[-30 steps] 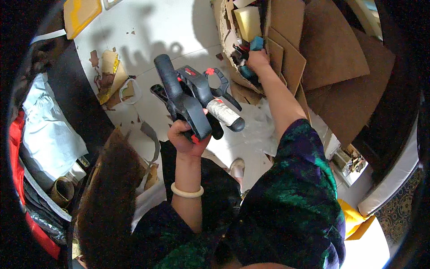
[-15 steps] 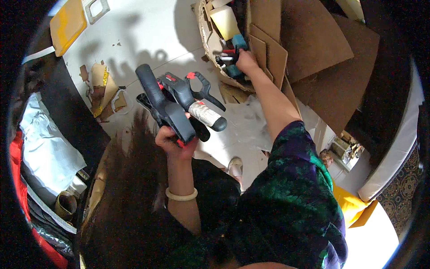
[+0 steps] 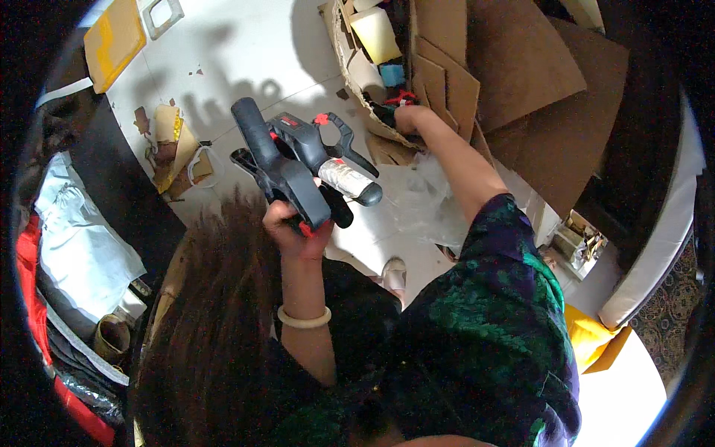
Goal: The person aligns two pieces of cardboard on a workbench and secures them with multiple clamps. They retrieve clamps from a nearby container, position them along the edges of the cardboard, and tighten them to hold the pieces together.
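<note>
My left hand [image 3: 294, 229] is closed around a bunch of black plastic clamps [image 3: 287, 175] with red parts, held up over the floor. One of them has a curved jaw with a red tip; beside it sticks out a rounded handle [image 3: 347, 181] wrapped in whitish paper with a black end. My right hand [image 3: 407, 119] reaches down inside a torn cardboard box [image 3: 344, 56] at the far middle. Its fingers look curled at a dark item, mostly hidden, next to a red piece [image 3: 402, 98]. A blue block [image 3: 392, 74] and a pale yellow block [image 3: 375, 36] lie farther in the box.
Large cardboard sheets [image 3: 521, 67] lean right of the box. Clear plastic wrap [image 3: 424, 197] lies on the white floor near it. Cardboard scraps [image 3: 171, 145] and a yellow-taped package [image 3: 114, 43] are at the left. A small box of odds and ends [image 3: 577, 242] stands at the right.
My right hand has come slightly nearer and lower in the box, off the blue block, and a red piece now shows beside it. My left hand has shifted slightly right with the clamps.
</note>
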Demonstrator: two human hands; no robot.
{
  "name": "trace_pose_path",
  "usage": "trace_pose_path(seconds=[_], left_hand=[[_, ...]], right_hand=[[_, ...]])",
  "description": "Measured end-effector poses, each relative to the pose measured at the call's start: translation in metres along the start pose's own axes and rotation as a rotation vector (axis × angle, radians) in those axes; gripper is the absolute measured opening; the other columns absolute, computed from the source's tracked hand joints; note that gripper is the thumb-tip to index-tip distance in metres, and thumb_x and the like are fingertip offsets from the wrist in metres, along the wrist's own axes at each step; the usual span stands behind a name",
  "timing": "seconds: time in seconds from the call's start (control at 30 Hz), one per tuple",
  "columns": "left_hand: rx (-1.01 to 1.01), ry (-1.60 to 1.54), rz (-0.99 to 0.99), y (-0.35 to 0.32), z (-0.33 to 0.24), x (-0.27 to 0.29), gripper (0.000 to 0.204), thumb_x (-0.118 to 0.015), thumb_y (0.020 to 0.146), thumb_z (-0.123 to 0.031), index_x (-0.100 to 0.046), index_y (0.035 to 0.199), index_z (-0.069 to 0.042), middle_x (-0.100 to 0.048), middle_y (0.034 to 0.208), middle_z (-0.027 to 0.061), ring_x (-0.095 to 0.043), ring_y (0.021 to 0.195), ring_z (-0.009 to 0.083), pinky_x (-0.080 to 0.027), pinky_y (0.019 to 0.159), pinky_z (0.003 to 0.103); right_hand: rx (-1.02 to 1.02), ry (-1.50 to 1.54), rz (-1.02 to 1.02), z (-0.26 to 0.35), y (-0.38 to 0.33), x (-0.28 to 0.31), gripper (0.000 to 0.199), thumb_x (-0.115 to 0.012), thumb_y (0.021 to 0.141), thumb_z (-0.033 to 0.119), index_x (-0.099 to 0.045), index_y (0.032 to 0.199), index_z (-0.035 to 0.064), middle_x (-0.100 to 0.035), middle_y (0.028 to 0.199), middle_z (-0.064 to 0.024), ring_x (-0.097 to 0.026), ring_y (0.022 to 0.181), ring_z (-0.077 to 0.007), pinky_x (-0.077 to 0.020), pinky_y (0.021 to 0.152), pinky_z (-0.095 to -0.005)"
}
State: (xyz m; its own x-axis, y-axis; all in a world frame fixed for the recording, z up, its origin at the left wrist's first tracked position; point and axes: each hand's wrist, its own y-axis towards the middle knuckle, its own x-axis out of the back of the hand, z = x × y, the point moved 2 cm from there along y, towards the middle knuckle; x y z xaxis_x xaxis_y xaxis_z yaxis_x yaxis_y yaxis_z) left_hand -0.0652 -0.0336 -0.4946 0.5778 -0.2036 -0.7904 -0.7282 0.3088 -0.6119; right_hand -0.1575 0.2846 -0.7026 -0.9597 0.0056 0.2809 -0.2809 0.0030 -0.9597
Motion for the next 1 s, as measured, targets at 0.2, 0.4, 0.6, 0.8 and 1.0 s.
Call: trace_pose_path(seconds=[0.2, 0.4, 0.6, 0.8, 1.0], left_hand=[[-0.021, 0.042, 0.047, 0.002, -0.006, 0.006, 0.045, -0.055, 0.066, -0.017, -0.062, 0.106, 0.001, -0.068, 0.096, 0.0118, -0.066, 0.086, 0.0232, -0.053, 0.081, 0.034], [-0.050, -0.057, 0.028, -0.005, -0.005, -0.005, 0.044, -0.054, 0.065, -0.016, -0.062, 0.105, 0.000, -0.067, 0.095, 0.0107, -0.064, 0.088, 0.0233, -0.050, 0.085, 0.036], [-0.007, -0.109, 0.126, -0.001, -0.001, 0.001, 0.046, -0.057, 0.076, -0.016, -0.059, 0.114, 0.009, -0.066, 0.102, 0.0172, -0.066, 0.093, 0.0295, -0.053, 0.092, 0.040], [-0.064, 0.011, 0.084, -0.005, -0.002, 0.002, 0.038, -0.054, 0.084, -0.020, -0.059, 0.110, 0.008, -0.065, 0.098, 0.0150, -0.065, 0.092, 0.0270, -0.053, 0.089, 0.039], [-0.093, 0.049, 0.059, -0.007, 0.003, 0.012, 0.041, -0.052, 0.074, -0.020, -0.063, 0.106, 0.005, -0.067, 0.100, 0.0158, -0.065, 0.096, 0.0310, -0.051, 0.091, 0.049]], right_hand=[[0.021, 0.014, -0.335, 0.013, -0.058, 0.031, 0.041, -0.076, 0.077, 0.021, -0.069, 0.112, 0.0002, -0.069, 0.111, -0.0234, -0.068, 0.105, -0.0369, -0.0543, 0.088, -0.0467], [-0.084, 0.546, -0.573, 0.009, -0.084, 0.091, 0.041, -0.078, 0.078, 0.020, -0.069, 0.112, -0.0007, -0.073, 0.102, -0.0208, -0.070, 0.097, -0.0332, -0.0542, 0.089, -0.0407], [-0.209, 0.982, -0.880, 0.027, -0.050, 0.050, 0.044, -0.078, 0.072, 0.016, -0.069, 0.112, 0.0009, -0.074, 0.103, -0.0187, -0.071, 0.097, -0.0287, -0.0537, 0.089, -0.0378], [-0.302, 0.694, -0.725, 0.039, -0.014, 0.016, 0.055, -0.075, 0.078, 0.030, -0.063, 0.127, 0.0063, -0.069, 0.118, -0.0206, -0.066, 0.110, -0.0358, -0.0510, 0.097, -0.0423], [0.047, 1.105, -0.322, 0.010, 0.052, 0.007, 0.039, -0.068, 0.092, 0.038, -0.061, 0.113, 0.0056, -0.068, 0.087, -0.0130, -0.066, 0.071, -0.0253, -0.0534, 0.060, -0.0403]])
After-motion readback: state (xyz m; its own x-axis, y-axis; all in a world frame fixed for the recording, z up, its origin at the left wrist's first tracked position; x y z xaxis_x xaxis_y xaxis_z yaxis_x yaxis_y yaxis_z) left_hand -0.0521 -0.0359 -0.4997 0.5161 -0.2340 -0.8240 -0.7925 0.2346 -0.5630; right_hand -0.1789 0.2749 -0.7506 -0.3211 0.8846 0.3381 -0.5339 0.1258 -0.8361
